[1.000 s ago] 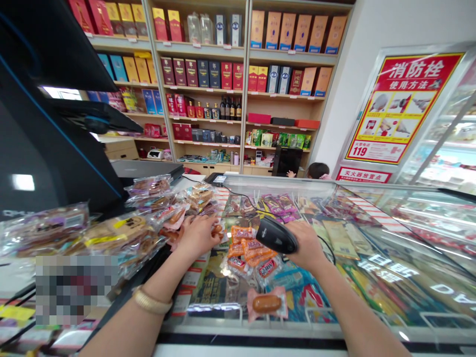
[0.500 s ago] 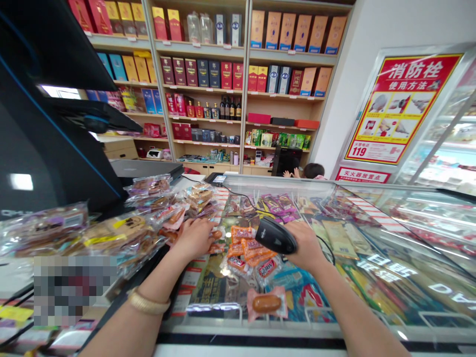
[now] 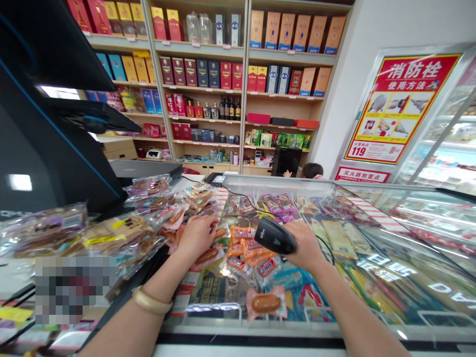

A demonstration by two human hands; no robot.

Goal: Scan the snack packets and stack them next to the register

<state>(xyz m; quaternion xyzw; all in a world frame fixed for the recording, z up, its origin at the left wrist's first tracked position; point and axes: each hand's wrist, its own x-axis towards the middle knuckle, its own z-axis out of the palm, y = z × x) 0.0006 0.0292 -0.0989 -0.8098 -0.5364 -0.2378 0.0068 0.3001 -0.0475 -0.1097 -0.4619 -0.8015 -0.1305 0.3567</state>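
Observation:
My right hand [image 3: 303, 245] is wrapped round the handle of a black barcode scanner [image 3: 275, 235], its head pointing left over the glass top. Below the scanner lie several small orange snack packs [image 3: 256, 250] and clear packs with red labels [image 3: 267, 267]. Among several clear-wrapped sausages, my left hand [image 3: 197, 234] has its fingers curled down; whatever they grip is hidden. One wrapped sausage [image 3: 206, 256] lies just under that hand, and another [image 3: 220, 232] is by its fingertips. Apart from these, a single vacuum-packed sausage [image 3: 266, 301] lies near the front edge.
A glass-topped freezer [image 3: 357, 282] spans the front, with packaged goods under the glass. Clear snack packs [image 3: 122, 230] are heaped at left beside a dark checkout terminal [image 3: 48, 148]. The scanner's cable [image 3: 245, 198] crosses the glass. A person's head [image 3: 313, 171] shows behind the freezer.
My left hand has shifted slightly and its fingers are more curled, with more of the sausage beneath it showing. The right hand and scanner are almost unmoved. The person behind lowered a hand.

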